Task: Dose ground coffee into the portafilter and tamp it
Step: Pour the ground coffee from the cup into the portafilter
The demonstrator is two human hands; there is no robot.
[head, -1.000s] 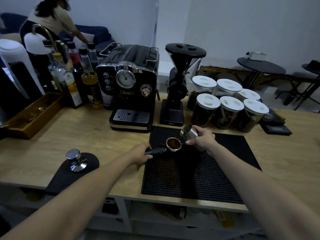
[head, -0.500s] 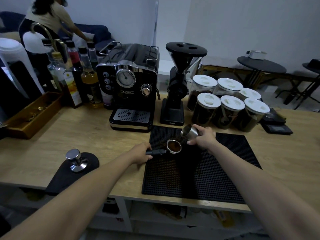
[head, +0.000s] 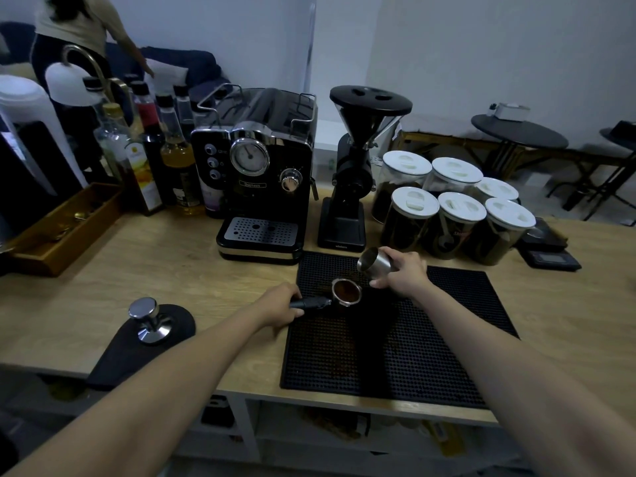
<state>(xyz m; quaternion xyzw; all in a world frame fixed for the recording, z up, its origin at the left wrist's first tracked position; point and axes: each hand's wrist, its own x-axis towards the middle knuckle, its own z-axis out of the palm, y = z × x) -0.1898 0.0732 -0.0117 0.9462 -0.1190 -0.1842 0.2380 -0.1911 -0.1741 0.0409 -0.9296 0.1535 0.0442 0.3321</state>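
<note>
Crowding the mat (head: 447,339): grinder (head: 347,187) (jars (head: 444,204) beside).

- Espresso machine (head: 265,177) at 12 o'clock on the wooden counter (head: 144,270), grinder (head: 354,166) just beside it toward 1.
- Six white-lidded jars (head: 451,208) clustered at 2 o'clock; a black scale (head: 550,258) beyond them toward 3.
- Syrup bottles (head: 155,156) at 10 o'clock, wooden tray (head: 65,228) toward 9.
- Round dark table (head: 519,132) far at 2.
- A person (head: 75,25) at 11, by a blue sofa (head: 186,70).
</note>
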